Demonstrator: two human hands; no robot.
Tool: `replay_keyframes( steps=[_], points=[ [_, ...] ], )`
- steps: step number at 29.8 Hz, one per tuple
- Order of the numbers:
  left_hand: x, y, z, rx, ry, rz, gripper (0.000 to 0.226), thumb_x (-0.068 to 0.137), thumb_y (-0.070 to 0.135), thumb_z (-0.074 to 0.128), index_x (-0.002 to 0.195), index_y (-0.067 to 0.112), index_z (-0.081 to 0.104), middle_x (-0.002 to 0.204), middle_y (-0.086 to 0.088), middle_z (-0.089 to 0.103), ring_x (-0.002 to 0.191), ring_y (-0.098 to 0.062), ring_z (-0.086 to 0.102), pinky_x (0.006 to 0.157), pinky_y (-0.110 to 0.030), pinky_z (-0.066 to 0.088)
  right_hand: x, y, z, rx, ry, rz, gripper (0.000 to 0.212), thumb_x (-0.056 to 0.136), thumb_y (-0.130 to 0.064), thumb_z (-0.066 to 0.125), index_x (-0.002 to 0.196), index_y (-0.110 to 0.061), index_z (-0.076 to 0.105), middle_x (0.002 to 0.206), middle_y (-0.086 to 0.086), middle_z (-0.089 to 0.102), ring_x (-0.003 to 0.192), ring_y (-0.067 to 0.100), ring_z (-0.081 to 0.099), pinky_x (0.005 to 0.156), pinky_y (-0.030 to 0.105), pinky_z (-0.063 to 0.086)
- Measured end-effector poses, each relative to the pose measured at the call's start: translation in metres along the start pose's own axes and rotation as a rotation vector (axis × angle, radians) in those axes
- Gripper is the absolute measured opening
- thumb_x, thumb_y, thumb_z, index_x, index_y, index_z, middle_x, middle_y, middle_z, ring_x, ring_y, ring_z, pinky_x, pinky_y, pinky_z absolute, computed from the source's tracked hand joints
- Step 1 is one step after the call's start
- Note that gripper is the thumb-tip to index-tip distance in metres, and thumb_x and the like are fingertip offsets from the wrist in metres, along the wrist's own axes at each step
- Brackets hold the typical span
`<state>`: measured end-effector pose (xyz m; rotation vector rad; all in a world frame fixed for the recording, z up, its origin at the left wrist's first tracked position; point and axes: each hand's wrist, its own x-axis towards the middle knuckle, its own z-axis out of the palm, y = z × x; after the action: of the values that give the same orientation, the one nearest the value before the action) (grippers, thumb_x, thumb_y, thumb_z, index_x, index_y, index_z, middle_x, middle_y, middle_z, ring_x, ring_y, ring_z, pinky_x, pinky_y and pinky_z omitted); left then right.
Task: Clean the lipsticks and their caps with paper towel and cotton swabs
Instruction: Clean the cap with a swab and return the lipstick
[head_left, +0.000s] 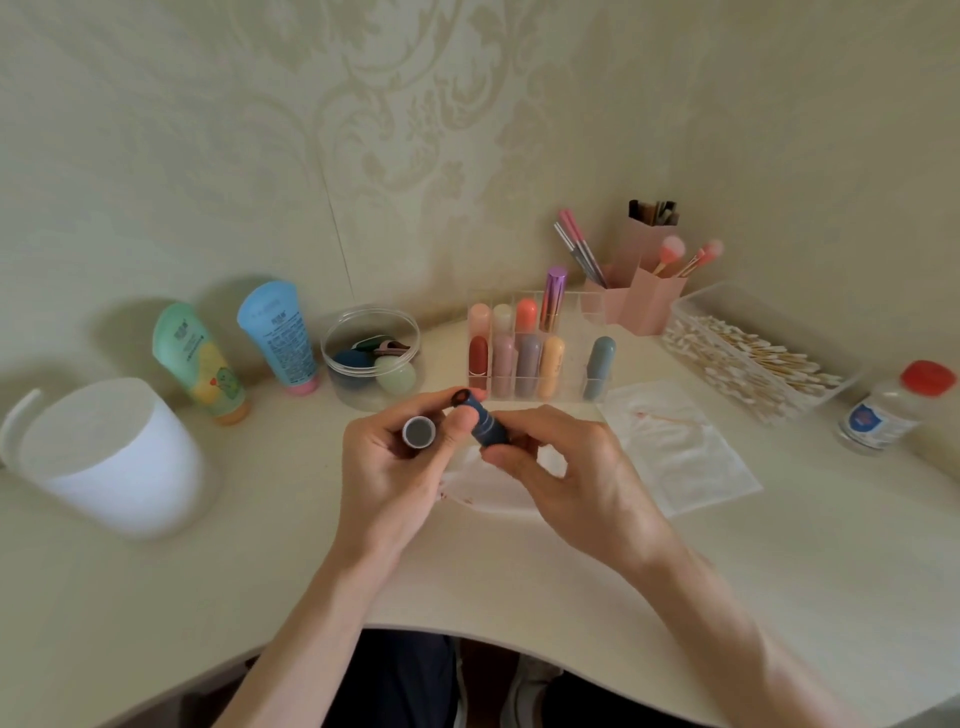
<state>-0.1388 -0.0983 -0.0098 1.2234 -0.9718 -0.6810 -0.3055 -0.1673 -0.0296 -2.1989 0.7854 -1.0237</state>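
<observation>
Centrally, a dark blue cylindrical lipstick cap (418, 432) is gripped in the curled fingers of the left hand (395, 467), its open end turned toward the camera. A dark blue lipstick tube (488, 428) is pinched between the thumb and fingers of the right hand (571, 467) and tilted up to the left, with its brownish tip (460, 397) bared. Both are held just above a white paper towel (483, 491) smeared with reddish marks and spread on the cream tabletop (519, 587). A second white paper towel (691, 457), faintly stained pink, is laid to the right.

Behind the hands, a clear acrylic organiser (574, 332) is filled with upright pastel lipsticks (527, 364). Further right, a clear plastic box (763, 312) filled with cotton swabs (753, 364) and a clear bottle with a red cap (878, 415) are set, with pink brush holders (644, 301) at the back. To the left, a round clear jar (374, 325) of sponges, a blue squeeze tube (280, 338), a green squeeze tube (200, 361) and a white cylindrical container (109, 452) are ranged along the wall, which is covered in cream damask wallpaper (395, 130).
</observation>
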Motion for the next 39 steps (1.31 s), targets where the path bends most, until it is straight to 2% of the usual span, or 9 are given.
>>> replay_keyframes(
  steps=[3,6,9,11,13,18,26,35,39],
  points=[
    [0.001,-0.006,-0.003,0.007,0.084,0.013,0.014,0.075,0.040,0.081,0.089,0.035,0.084,0.081,-0.022,0.073,0.074,-0.014,0.065,0.054,-0.048,0.056,0.000,-0.004,0.002,-0.043,0.037,-0.030,0.010,0.096,-0.019,0.077,0.105,-0.015,0.077,0.081,-0.003,0.068,0.077,0.017,0.060,0.073,0.035,0.049],
    [0.003,-0.007,-0.002,0.005,0.059,0.049,0.021,0.075,0.037,0.083,0.094,0.031,0.083,0.068,-0.003,0.069,0.066,-0.008,0.058,0.053,-0.040,0.053,0.002,-0.004,0.003,-0.066,0.042,-0.021,0.011,0.098,-0.018,0.074,0.109,-0.015,0.077,0.085,-0.005,0.070,0.079,0.014,0.060,0.074,0.030,0.049],
    [0.007,-0.011,-0.002,-0.036,-0.032,0.017,0.052,0.081,0.033,0.086,0.127,0.012,0.072,0.073,0.007,0.050,0.063,-0.012,0.039,0.052,-0.023,0.037,0.004,-0.001,0.001,-0.096,0.100,0.005,0.020,0.100,-0.022,0.071,0.120,-0.019,0.074,0.093,-0.013,0.070,0.080,0.009,0.062,0.073,0.021,0.050],
    [0.008,-0.015,-0.002,-0.074,-0.101,-0.001,0.065,0.096,0.046,0.065,0.151,0.015,0.050,0.085,0.009,0.050,0.068,-0.017,0.037,0.055,-0.027,0.030,0.005,0.001,-0.005,-0.107,0.156,0.021,0.025,0.099,-0.020,0.071,0.124,-0.021,0.072,0.097,-0.014,0.069,0.081,0.009,0.063,0.074,0.015,0.049],
    [0.008,-0.017,-0.002,-0.132,-0.150,0.014,0.052,0.110,0.044,0.043,0.158,0.025,0.038,0.091,0.013,0.053,0.071,-0.017,0.038,0.058,-0.030,0.027,0.006,0.004,-0.011,-0.120,0.188,0.008,0.029,0.097,-0.016,0.073,0.125,-0.021,0.072,0.098,-0.010,0.069,0.081,0.010,0.062,0.076,0.014,0.047],
    [0.007,-0.013,-0.002,-0.074,-0.178,0.074,0.046,0.103,0.014,0.056,0.147,0.022,0.050,0.103,0.002,0.058,0.076,-0.017,0.058,0.074,-0.026,0.053,0.005,0.006,-0.014,-0.190,0.221,-0.076,0.030,0.096,-0.011,0.074,0.126,-0.013,0.074,0.104,-0.004,0.068,0.082,0.005,0.059,0.078,0.021,0.051],
    [0.008,-0.011,0.000,-0.029,-0.023,0.041,0.029,0.084,0.015,0.080,0.106,0.009,0.062,0.099,0.000,0.073,0.061,-0.016,0.063,0.054,-0.028,0.052,0.004,0.011,-0.013,-0.352,0.271,-0.212,0.029,0.096,-0.011,0.077,0.125,-0.009,0.075,0.109,0.002,0.069,0.091,0.024,0.065,0.077,0.037,0.054],
    [0.017,-0.001,0.017,0.172,0.012,0.182,0.033,0.077,0.030,0.083,0.106,0.022,0.073,0.062,0.000,0.070,0.053,-0.018,0.065,0.060,-0.017,0.049,0.003,0.014,-0.013,-0.283,0.264,-0.176,0.024,0.100,-0.014,0.073,0.122,-0.007,0.074,0.106,0.002,0.069,0.087,0.020,0.063,0.075,0.028,0.051],
    [0.026,0.001,0.024,0.236,-0.056,0.215,0.038,0.078,0.033,0.083,0.111,0.017,0.075,0.083,0.007,0.076,0.061,-0.018,0.070,0.064,-0.025,0.054,0.003,0.015,-0.018,-0.244,0.291,-0.108,0.023,0.099,-0.015,0.074,0.121,-0.007,0.075,0.098,0.002,0.068,0.080,0.016,0.059,0.071,0.029,0.050]
  ],
)
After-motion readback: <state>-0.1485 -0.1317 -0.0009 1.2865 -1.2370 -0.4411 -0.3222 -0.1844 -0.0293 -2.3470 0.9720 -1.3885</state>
